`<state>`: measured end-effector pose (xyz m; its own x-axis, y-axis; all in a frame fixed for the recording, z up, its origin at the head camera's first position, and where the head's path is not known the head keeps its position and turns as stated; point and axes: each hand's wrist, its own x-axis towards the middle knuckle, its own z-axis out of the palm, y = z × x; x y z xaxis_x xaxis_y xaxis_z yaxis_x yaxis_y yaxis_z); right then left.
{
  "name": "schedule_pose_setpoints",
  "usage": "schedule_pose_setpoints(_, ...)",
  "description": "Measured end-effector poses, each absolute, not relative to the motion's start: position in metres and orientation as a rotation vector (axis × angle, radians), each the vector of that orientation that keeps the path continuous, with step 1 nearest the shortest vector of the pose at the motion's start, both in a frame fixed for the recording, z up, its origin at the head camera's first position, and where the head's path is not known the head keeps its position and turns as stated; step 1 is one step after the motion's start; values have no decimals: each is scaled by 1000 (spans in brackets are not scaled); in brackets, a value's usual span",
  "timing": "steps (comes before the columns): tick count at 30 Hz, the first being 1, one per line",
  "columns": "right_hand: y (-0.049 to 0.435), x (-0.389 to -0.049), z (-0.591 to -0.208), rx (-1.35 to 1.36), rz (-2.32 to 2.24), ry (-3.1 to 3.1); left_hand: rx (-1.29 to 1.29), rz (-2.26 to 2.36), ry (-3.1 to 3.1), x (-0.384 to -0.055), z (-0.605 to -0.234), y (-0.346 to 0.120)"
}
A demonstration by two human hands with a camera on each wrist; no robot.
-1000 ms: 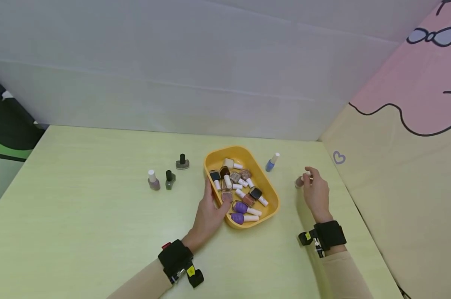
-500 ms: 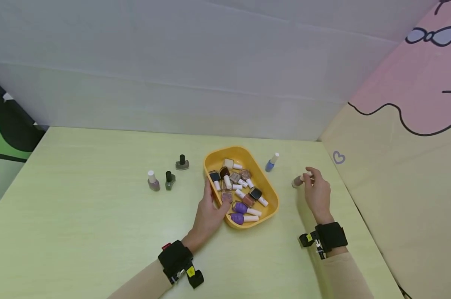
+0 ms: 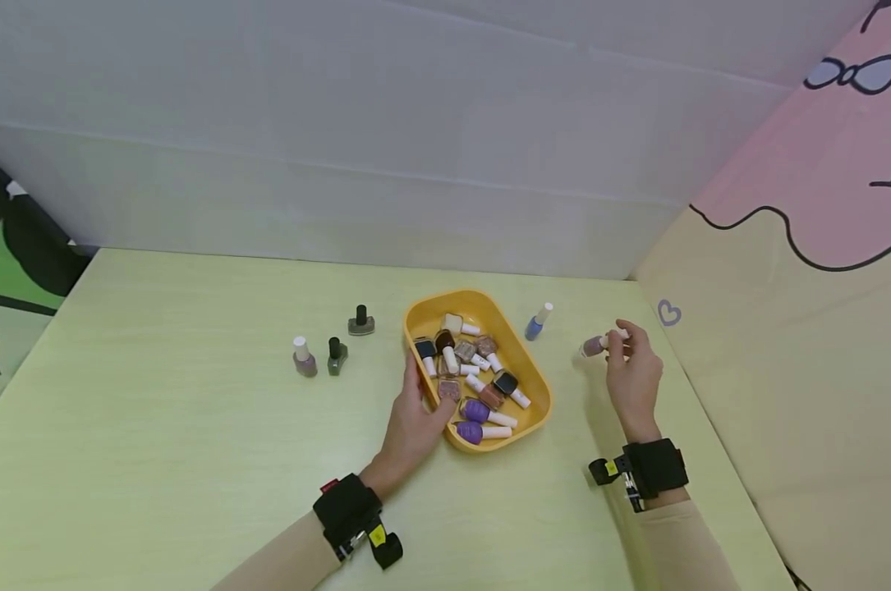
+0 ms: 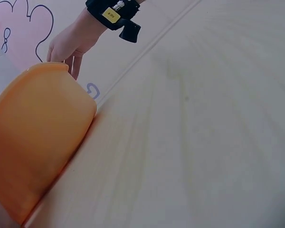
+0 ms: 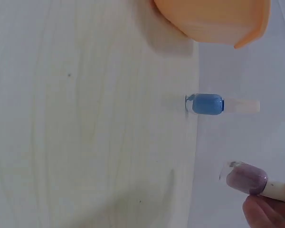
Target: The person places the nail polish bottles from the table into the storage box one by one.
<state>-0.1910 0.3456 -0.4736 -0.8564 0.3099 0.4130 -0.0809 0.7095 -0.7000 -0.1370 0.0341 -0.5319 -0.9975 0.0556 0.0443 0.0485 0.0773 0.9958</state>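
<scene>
A yellow-orange plastic basket full of nail polish bottles tilts slightly on the table. My left hand grips its near left side, thumb over the rim. My right hand pinches a mauve nail polish bottle by its white cap, over the table's right part. In the right wrist view that mauve bottle leans, glass end away from the fingers. Between basket and right hand stands a blue nail polish bottle with a white cap. The basket's outer wall fills the left of the left wrist view.
Left of the basket stand a mauve-grey bottle with a white cap and two black-capped grey bottles, one nearer and one farther. A pale wall rises behind the table, and a printed panel borders the right side.
The mauve bottle in my right hand has lifted and tipped, its glass end now pointing left. The right hand has shifted slightly. My left hand and the basket have stayed put.
</scene>
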Motion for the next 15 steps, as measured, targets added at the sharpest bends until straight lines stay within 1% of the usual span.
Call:
schedule_pose_setpoints(7,341,-196,-465,-187,1057,-2299,111,2138,2284,-136,-531,35)
schedule_pose_setpoints(15,324,-204,-444,-171,1136,-2249,110,2141,2292,-136,-533,35)
